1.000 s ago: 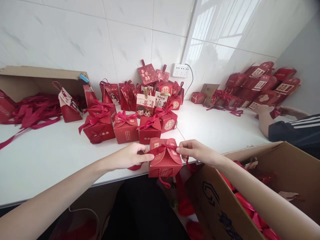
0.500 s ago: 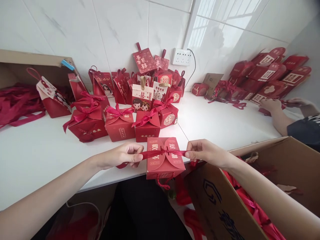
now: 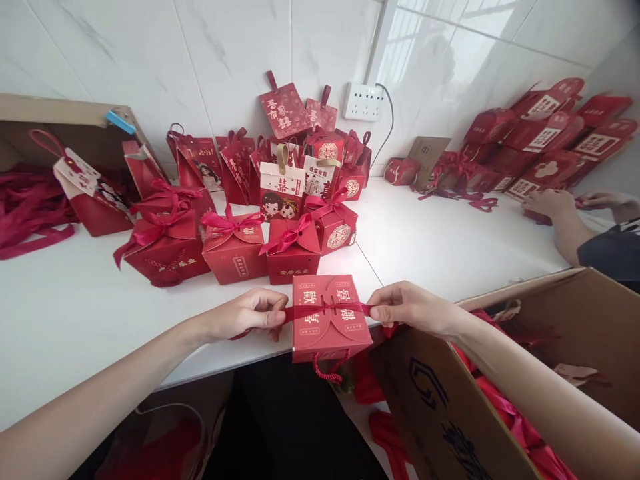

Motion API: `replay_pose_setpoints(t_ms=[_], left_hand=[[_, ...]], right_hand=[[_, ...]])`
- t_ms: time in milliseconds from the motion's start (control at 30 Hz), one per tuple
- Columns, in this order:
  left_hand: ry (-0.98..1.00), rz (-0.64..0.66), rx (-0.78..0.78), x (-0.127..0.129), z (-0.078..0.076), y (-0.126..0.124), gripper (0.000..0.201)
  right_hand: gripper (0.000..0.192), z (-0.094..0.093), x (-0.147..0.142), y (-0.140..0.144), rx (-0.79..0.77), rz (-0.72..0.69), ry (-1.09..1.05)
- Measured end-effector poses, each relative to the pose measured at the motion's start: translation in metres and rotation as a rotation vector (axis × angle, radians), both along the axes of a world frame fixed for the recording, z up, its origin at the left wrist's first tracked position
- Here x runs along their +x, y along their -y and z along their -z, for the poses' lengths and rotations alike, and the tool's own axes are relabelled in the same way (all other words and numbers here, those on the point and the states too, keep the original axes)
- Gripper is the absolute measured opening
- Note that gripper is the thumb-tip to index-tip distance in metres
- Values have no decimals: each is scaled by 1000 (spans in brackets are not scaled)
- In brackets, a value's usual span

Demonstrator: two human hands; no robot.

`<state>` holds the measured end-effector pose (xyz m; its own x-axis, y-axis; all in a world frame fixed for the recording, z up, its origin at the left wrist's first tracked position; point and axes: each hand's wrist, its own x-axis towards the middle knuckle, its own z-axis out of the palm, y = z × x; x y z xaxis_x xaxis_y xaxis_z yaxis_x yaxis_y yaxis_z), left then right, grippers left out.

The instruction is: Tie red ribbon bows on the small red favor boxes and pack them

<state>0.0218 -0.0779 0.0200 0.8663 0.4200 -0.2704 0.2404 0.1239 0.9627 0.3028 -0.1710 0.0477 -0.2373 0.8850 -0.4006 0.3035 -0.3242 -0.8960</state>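
A small red gift box (image 3: 327,330) with gold characters sits at the front edge of the white table (image 3: 90,313). A red ribbon (image 3: 325,309) runs flat across its closed lid. My left hand (image 3: 247,313) pinches the ribbon's left end just beside the box. My right hand (image 3: 413,308) pinches the right end on the other side. The ribbon is stretched taut between them. A red cord loop hangs below the box front.
Finished red boxes with bows (image 3: 235,243) crowd the table behind. An open cardboard carton (image 3: 500,373) holding red ribbons stands at my right. Another carton with ribbons (image 3: 35,213) lies far left. Another person's hands (image 3: 550,203) work by stacked red boxes (image 3: 545,147) at right.
The ribbon went from bunched over the lid to pulled straight and taut; both hands drew apart sideways. The view shifted slightly downward and left.
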Motion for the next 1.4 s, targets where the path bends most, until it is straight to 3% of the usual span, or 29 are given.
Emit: replay_pose_setpoints(t_ms=[133,233,400,500,567,633,733,833,1000,1133,1400], left_hand=[[22,-49,-134,-4,-15,2,49],[18,-72,-123,-5,-34,4,44],[-163,-133,114,2,-70,11,32],[-225,-163,400,4,-84,18,26],[-274,-148,628,3,-88,22,36],[-352,-107,795,1,-87,24,34],[-401,-77,929,1,-85,26,22],[-332,-75,1034,7,-88,26,22],[-152,-4,1076,22,-101,27,23],[-141,43,1113,34,-107,25,22],[-151,-3,1094,45,-103,7,19]], right_hand=[[31,-22,-5,4,81,-7,4],[28,-38,-14,5,209,-11,-54],[22,-44,-39,-3,430,-44,-37],[23,-37,-53,-8,520,-21,1],[23,-30,-59,-11,607,38,49],[22,-24,-64,-12,684,71,100],[20,-17,-66,-12,763,50,159],[19,-13,-65,-11,822,8,173],[14,-9,-67,-11,769,39,123],[15,-9,-68,-12,658,115,-1],[8,-13,-67,-9,674,50,61]])
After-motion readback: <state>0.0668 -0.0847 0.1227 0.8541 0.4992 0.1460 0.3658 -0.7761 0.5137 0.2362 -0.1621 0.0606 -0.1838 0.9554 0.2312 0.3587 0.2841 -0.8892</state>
